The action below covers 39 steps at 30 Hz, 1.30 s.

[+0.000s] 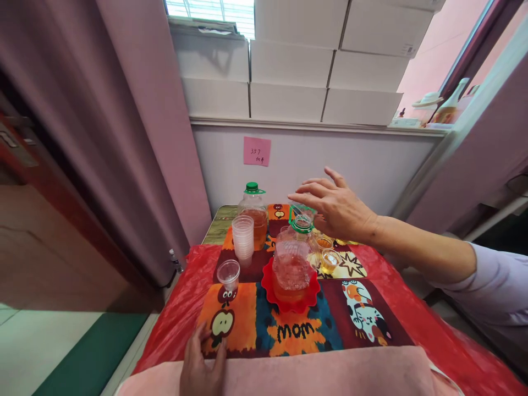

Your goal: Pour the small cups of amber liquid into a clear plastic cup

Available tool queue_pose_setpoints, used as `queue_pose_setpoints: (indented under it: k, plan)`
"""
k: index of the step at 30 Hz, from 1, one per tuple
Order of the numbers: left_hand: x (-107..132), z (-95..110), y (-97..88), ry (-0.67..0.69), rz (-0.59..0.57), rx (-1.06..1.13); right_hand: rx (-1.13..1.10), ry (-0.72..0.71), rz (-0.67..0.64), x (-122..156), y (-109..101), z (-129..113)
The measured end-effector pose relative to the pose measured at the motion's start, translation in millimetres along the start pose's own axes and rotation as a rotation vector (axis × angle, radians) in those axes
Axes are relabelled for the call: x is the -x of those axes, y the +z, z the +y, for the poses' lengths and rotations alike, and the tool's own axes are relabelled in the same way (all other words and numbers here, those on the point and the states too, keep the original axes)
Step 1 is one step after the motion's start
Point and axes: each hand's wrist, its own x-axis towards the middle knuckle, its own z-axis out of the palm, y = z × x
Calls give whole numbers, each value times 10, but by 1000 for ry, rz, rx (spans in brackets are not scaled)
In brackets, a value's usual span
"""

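My right hand (336, 206) reaches over from the right, just above and behind the mouth of an open clear jug (291, 264) with a green neck ring. Its fingers are stretched and apart; its thumb is mostly hidden. Something clear shows under the fingertips, but I cannot tell if they touch it. Amber liquid with froth on top fills the jug's lower part, and the jug stands in a red scalloped dish (270, 294). At the near left, my left hand (203, 360) lies with fingers apart by the edge of a pink cloth (322, 374), holding nothing.
Left of the jug stand a stack of clear plastic cups (243, 239) and a single cup (229, 273). Behind them is a green-capped jug (254, 217). Cups of yellow liquid (330, 261) stand right of the open jug. A red plastic sheet (165, 324) covers the table.
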Motion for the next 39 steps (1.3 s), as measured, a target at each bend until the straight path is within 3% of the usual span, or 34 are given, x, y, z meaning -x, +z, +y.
queue_pose_setpoints:
  k: [2,4,6,8,11,14,17,20,22,23,25,27,30,34,39]
  plan:
    - [36,22,1,54,28,-23,-40,52,87,85,-57,-63]
    - [94,76,-7,165,70,-42,-148,254,253,270,-62,-211]
    - [177,179,-15,300,79,-26,-342,516,413,547,39,-476]
    - [288,332,-5,374,0,32,-613,688,477,871,262,-848]
    - [501,606,78,309,-273,250,-910,677,393,1312,723,-1471]
    - [715,835,231,170,-537,585,-942,566,449,1577,1099,-1936]
    - [842,963,360,6,-529,593,-906,481,472,1681,1240,-2097]
    - [821,1005,383,-50,-412,532,-895,337,392,1743,1203,-1925]
    - [720,987,346,5,-331,466,-869,344,376,1807,1165,-1620]
    - [650,961,322,43,-283,417,-857,431,393,1845,1167,-1415]
    - [495,869,286,99,-166,307,-835,761,461,1923,1247,-939]
    - [354,736,282,89,-129,268,-775,1057,576,1980,1444,-463]
    - [228,529,336,11,-88,325,-740,1241,463,2004,1873,30]
    - [200,400,401,-35,-78,298,-785,1244,373,1969,2343,150]
    - [203,414,394,9,-83,172,-799,1257,388,1916,2493,33]
